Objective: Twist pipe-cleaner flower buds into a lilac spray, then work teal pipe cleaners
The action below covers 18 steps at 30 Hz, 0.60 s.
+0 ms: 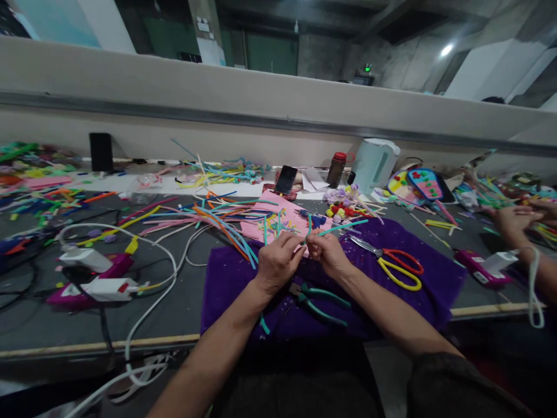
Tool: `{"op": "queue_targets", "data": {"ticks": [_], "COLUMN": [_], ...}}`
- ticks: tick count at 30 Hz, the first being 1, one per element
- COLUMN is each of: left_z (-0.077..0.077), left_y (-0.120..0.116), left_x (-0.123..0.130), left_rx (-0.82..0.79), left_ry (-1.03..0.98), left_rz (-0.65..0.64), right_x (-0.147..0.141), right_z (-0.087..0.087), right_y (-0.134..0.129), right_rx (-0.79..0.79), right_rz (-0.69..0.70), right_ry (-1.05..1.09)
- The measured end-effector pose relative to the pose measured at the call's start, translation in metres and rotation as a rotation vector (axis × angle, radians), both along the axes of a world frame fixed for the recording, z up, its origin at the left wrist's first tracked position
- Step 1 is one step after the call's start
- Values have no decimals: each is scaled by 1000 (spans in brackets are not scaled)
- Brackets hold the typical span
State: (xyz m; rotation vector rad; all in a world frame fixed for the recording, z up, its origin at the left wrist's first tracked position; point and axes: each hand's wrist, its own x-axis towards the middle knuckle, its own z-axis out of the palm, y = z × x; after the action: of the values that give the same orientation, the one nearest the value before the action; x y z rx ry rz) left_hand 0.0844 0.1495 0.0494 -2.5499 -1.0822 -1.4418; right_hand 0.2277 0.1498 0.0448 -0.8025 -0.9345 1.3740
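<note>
Above the purple cloth, my left hand and my right hand meet with fingertips pinched on a teal pipe cleaner. One length of it sticks out to the right past my right hand, and another piece stands up between the hands. My fingers hide where the pieces join. Just behind lies a pink sheet strewn with short coloured bits. Green-handled pliers rest on the cloth below my hands. Scissors with one red and one yellow handle lie right of my right hand.
Long pipe cleaners spread out left of my hands. White chargers sit in a magenta power strip, trailing cables. Behind stand a phone, a red-lidded bottle and a pale kettle. Another person's hand is at the right.
</note>
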Motion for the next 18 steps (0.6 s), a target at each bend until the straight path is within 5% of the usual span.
{"op": "queue_targets", "data": {"ticks": [11, 18], "left_z": [-4, -2], "left_y": [7, 4], "left_x": [-3, -5], "left_rx": [169, 76], "left_ry": [93, 127], "left_rz": [51, 24], "right_x": [-3, -4], "right_z": [1, 1], "right_y": [-2, -4], "right_rx": [18, 25], "right_rz": [-28, -32], "right_ry": [-52, -49]}}
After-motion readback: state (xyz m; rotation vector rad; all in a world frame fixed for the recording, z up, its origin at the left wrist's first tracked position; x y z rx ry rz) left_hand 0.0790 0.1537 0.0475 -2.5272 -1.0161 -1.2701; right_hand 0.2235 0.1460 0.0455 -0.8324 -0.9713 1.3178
